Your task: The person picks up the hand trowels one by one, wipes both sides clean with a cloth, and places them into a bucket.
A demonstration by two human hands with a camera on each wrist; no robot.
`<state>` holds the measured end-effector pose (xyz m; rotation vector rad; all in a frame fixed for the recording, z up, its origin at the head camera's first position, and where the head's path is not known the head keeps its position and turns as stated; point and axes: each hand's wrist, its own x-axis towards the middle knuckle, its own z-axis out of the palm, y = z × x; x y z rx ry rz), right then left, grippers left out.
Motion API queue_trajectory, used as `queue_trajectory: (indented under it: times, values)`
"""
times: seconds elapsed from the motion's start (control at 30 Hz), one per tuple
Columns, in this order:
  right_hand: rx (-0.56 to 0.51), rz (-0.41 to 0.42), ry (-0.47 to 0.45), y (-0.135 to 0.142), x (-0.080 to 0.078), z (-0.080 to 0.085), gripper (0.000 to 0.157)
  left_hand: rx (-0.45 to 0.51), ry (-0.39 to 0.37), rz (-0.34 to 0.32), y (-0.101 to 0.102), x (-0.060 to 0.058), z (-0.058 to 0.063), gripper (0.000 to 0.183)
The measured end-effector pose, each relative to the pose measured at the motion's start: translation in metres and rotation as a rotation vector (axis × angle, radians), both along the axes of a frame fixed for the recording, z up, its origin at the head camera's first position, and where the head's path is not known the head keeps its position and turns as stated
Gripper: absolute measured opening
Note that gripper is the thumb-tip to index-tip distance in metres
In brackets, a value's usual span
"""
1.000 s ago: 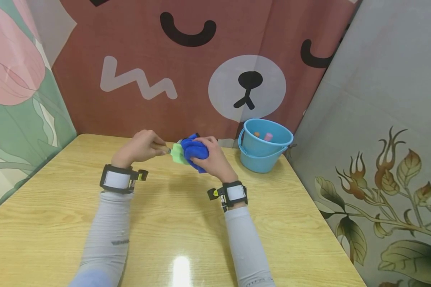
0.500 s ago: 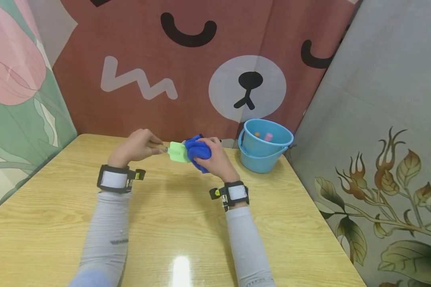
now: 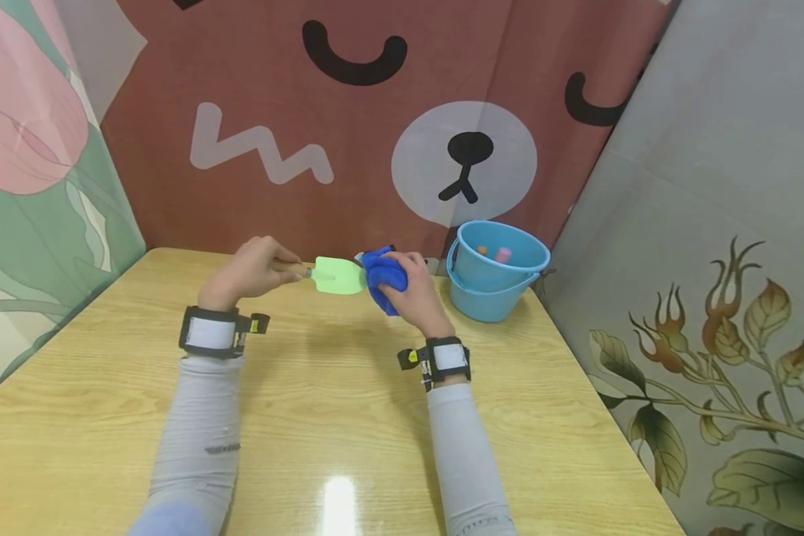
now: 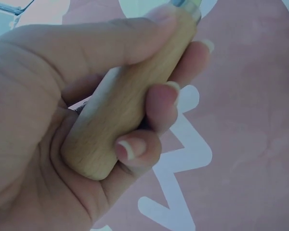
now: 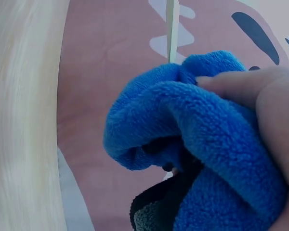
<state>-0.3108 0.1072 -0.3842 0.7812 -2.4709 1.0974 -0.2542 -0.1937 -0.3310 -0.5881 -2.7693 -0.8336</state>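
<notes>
Fingers of my left hand (image 3: 251, 269) wrap around the wooden handle (image 4: 130, 101) of a small trowel in the left wrist view. The trowel's pale green blade (image 3: 338, 275) points right in the head view, above the back part of the table. My right hand (image 3: 423, 298) grips a bunched blue towel (image 3: 383, 274), which folds around the blade's right end and hides its tip. In the right wrist view the fluffy blue towel (image 5: 216, 130) shows a dark part below, and a thin strip of the trowel blade (image 5: 172, 31) sticks out above it.
A light blue bucket (image 3: 487, 298) with its handle down stands on the wooden table (image 3: 321, 417) at the back right. Inside it show a pink thing (image 3: 503, 255) and an orange one (image 3: 482, 251). Printed curtains (image 3: 261, 208) border the back and sides.
My right hand has slid rightward with the blue towel along the blade, so more green shows. My left hand has shifted slightly left and up with the trowel.
</notes>
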Motion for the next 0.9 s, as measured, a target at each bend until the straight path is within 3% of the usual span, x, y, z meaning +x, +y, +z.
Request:
queue_trajectory:
  times: [0.4,0.9]
  values:
    - [-0.105,-0.051,0.044,0.001,-0.002,0.002,0.050,-0.025,-0.013,-0.003,0.001,0.000,0.002,0.029]
    - [-0.229,0.015,0.089,-0.009,0.008,0.012,0.050,-0.039,-0.043,-0.055,0.019,-0.003,0.000,0.026]
